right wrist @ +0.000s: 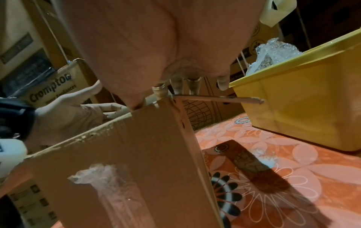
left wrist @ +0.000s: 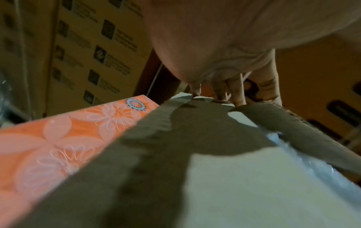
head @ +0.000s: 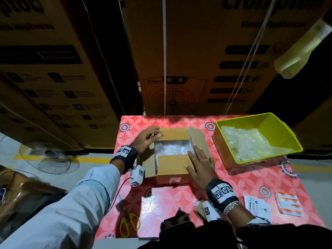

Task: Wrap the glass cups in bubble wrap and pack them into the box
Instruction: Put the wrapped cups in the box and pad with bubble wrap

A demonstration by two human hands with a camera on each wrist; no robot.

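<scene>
A small brown cardboard box [head: 170, 174] stands mid-table, its top partly covered by flaps. Bubble wrap [head: 171, 147] fills the gap between the far flap [head: 174, 134] and the near flap [head: 172, 161]. No bare glass cup shows. My left hand [head: 149, 138] rests at the box's far left corner, with straight fingers lying on the far flap. My right hand [head: 197, 161] lies flat on the near flap's right end, beside the raised right flap [head: 199, 139]. In the right wrist view the box front [right wrist: 126, 154] carries a torn scrap of tape.
A yellow-green bin [head: 285, 133] holding loose bubble wrap [head: 246, 141] stands at the table's right. Yellow-handled scissors [head: 129, 224] lie near the front edge, printed cards [head: 256, 206] at the front right. Big cartons [head: 197, 60] rise behind the red flowered tablecloth [head: 239, 178]. A fan [head: 48, 157] lies on the floor, left.
</scene>
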